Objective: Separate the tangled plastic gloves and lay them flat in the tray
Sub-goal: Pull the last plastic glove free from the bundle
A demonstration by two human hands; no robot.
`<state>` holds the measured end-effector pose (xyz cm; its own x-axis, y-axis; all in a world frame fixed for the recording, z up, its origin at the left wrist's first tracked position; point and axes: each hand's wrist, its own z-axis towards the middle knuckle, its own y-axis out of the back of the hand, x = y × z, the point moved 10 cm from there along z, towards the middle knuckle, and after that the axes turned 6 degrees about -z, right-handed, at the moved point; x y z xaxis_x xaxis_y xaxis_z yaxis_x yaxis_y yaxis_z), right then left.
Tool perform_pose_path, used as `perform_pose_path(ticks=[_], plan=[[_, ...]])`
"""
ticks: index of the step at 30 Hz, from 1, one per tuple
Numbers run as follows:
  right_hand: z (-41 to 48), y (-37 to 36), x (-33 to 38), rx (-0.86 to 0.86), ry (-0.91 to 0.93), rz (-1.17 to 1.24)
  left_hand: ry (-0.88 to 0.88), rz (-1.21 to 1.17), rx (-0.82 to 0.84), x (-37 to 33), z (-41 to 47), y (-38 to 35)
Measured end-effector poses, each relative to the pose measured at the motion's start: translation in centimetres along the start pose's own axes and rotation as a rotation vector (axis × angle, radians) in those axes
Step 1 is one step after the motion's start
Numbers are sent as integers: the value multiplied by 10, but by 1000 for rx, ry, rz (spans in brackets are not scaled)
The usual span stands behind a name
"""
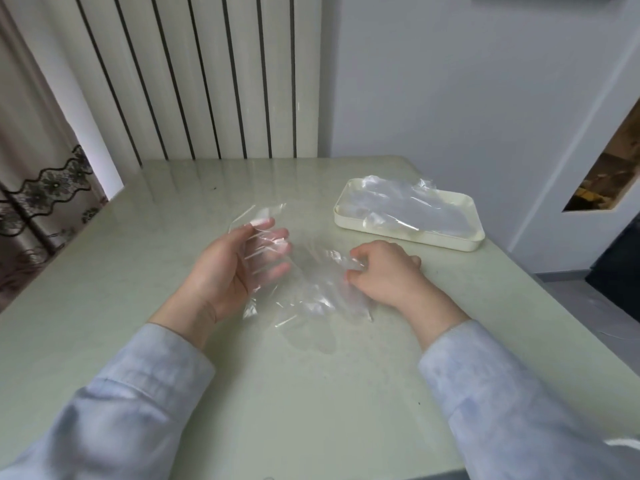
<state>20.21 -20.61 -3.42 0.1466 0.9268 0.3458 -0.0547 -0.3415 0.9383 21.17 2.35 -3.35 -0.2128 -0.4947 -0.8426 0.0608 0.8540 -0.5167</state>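
The tangled gloves (311,289) lie as a thin, clear bundle on the pale green tabletop (311,393), stretched between the 2 hands and well short of the tray (450,242). The left hand (239,265) is raised a little off the surface, its fingers curved behind 1 sheet of the film and its thumb pressed over the top edge, so it grasps that sheet. The right hand (384,271) rests low on the other end, fingers clenched in a pinch on a gathered fold.

The main risk, as I judge it, is tearing: this film looks very thin, and if the 2 hands pull apart while glove fingers are knotted through each other, the plastic may stretch or rip instead of sliding free. A second risk is that more than 1 glove comes up with the left hand, since clear layers cling together and are hard to tell apart (how many gloves remain in the bundle cannot be counted here). A loose glove could also slide off the smooth tabletop, or fold over itself on the way to the tray.

The tray is a shallow, cream, rectangular one, standing to the far right. In it lie flattened gloves (408,206), overlapping; a crumpled corner rises over the far rim and another edge hangs over the near rim, so a careless drop could disturb them.
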Motion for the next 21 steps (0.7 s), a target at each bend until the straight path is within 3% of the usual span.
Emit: perform_pose_path(ticks=[6, 10, 14, 18, 21], plan=[[5, 7, 0, -120, 40, 21, -1, 3, -73, 1, 3, 8], [1, 23, 3, -248, 121, 394, 1, 0, -69, 3, 5, 9], [1, 28, -1, -258, 79, 813, -1, 12, -64, 4, 7, 7], [-1, 23, -5, -163, -46, 1242, 9, 25, -66, 5, 9, 6], [-8, 25, 2, -56, -61, 1420, -1, 19, -95, 5, 10, 8]])
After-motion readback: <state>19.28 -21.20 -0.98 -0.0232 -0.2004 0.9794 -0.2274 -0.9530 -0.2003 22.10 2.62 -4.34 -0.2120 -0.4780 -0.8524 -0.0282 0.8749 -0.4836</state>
